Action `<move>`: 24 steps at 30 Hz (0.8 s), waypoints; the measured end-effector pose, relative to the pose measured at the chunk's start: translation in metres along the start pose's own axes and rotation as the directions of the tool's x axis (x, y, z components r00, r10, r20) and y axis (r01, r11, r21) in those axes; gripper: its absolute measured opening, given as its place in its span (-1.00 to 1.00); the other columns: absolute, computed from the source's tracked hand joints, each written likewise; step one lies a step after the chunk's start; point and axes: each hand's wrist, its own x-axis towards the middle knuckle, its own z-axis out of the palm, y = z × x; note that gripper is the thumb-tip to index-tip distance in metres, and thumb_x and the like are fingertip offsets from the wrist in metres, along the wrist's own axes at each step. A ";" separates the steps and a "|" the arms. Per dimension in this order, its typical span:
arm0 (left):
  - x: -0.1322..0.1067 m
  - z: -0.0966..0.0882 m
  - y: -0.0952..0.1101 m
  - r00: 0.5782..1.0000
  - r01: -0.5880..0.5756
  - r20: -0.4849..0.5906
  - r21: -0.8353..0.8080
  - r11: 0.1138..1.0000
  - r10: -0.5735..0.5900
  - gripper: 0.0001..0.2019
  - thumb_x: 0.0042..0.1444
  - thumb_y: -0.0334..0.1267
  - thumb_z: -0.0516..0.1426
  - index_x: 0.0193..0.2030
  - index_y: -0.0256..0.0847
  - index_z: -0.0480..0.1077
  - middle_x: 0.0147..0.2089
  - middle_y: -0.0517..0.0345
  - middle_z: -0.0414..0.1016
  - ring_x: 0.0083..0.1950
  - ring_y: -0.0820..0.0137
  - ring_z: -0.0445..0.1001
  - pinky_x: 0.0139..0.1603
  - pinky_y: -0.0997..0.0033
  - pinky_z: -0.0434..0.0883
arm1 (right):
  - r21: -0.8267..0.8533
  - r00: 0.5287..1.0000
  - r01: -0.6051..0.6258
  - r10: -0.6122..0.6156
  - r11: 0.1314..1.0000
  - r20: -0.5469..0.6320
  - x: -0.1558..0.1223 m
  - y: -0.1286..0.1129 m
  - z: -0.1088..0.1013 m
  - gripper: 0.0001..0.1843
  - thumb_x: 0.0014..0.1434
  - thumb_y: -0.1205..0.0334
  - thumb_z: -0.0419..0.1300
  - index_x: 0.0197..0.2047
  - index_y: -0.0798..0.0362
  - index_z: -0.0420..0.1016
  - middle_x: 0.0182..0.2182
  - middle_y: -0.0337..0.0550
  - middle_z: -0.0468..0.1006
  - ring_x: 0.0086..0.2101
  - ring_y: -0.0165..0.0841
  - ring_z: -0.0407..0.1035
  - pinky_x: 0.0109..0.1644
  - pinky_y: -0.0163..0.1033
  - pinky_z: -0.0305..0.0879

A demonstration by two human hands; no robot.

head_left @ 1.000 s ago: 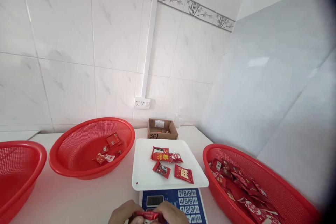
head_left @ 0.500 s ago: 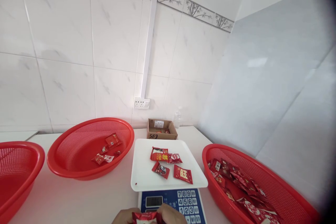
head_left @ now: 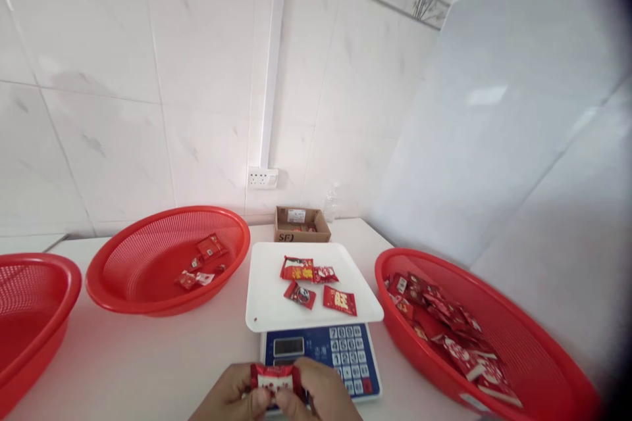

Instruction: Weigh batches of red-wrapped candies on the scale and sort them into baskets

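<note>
1. Left hand [head_left: 232,396] is curled up and pinching one end of a small red-and-white packet [head_left: 274,380], with the thumb pressed near its lower edge.
2. Right hand [head_left: 323,393] has the other end, same deal: fingers bent, thumb on the near side. So the packet sits right between the two hands, printed side facing up at the wearer. Fingers behind it are hidden, so I can't really tell how they're placed.
3. Just beyond both hands there's a blue-and-white scale [head_left: 318,341], its number keys mostly past the right hand. The display [head_left: 289,346] is straight ahead of the held packet, but it's too murky for me to read.
4. Further out from the hands is the scale's white tray [head_left: 271,312]. Four red packets [head_left: 340,300] lie flat on it, and the two at the back are touching.
5. Off to the right of the right hand: a red basket [head_left: 536,345] with a whole pile of wrapped packets [head_left: 454,335] in it.
6. Ahead and left of the left hand: another red basket [head_left: 131,250] holding a few packets [head_left: 212,247]. A third basket [head_left: 42,335] is well left of that hand, cut off by the view.
7. Farthest ahead of the hands, behind the tray: a cardboard box [head_left: 309,237] near the wall.
</note>
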 end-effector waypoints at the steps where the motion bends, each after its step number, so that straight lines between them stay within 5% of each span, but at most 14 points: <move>1: -0.001 -0.001 0.003 1.000 -0.006 -0.003 0.030 1.000 0.006 -0.43 -0.04 0.31 0.04 -0.51 -0.25 0.43 -0.57 0.18 0.28 -0.48 0.46 0.20 -0.44 0.48 0.24 | 0.026 1.000 0.009 -0.008 1.000 -0.008 -0.001 -0.006 -0.002 -0.53 0.23 -0.12 -0.06 -0.37 0.02 0.49 -0.46 -0.17 0.51 -0.45 -0.40 0.35 -0.38 -0.35 0.16; 12: 0.000 -0.004 0.014 0.998 0.035 0.038 0.125 0.992 -0.040 -0.51 0.11 0.17 -0.03 -0.53 -0.23 0.33 -0.55 0.23 0.21 -0.49 0.47 0.16 -0.46 0.49 0.19 | 0.039 0.996 -0.092 0.091 0.995 0.025 -0.009 -0.022 -0.008 -0.59 0.26 -0.01 -0.03 -0.45 0.07 0.41 -0.52 -0.23 0.42 -0.48 -0.46 0.25 -0.41 -0.36 0.06; 19: 0.000 -0.007 0.016 0.999 -0.018 0.028 0.125 0.992 0.015 -0.53 0.06 0.20 0.02 -0.49 -0.21 0.38 -0.54 0.20 0.27 -0.47 0.45 0.21 -0.43 0.47 0.23 | -0.044 0.992 -0.095 0.091 0.995 -0.090 -0.013 -0.013 -0.025 -0.57 0.24 -0.06 -0.03 -0.47 0.07 0.38 -0.53 -0.19 0.43 -0.50 -0.44 0.26 -0.43 -0.35 0.09; 21: 0.000 -0.011 0.014 0.999 -0.031 -0.035 0.114 0.993 0.035 -0.52 0.05 0.21 0.02 -0.45 -0.21 0.41 -0.55 0.19 0.28 -0.48 0.44 0.23 -0.44 0.46 0.24 | -0.033 0.957 -0.201 0.189 0.979 -0.221 -0.015 -0.006 -0.046 -0.57 0.22 -0.08 -0.04 -0.40 0.06 0.43 -0.51 -0.16 0.47 -0.50 -0.41 0.29 -0.45 -0.34 0.14; 24: 0.000 -0.017 0.011 0.990 -0.051 -0.123 0.113 0.992 0.065 -0.54 0.06 0.19 0.03 -0.42 -0.20 0.43 -0.56 0.17 0.30 -0.48 0.42 0.27 -0.42 0.43 0.28 | -0.015 0.808 -0.397 0.341 0.918 -0.481 -0.021 0.013 -0.089 -0.53 0.16 -0.14 -0.01 -0.28 0.07 0.50 -0.46 -0.10 0.55 -0.48 -0.33 0.36 -0.44 -0.30 0.20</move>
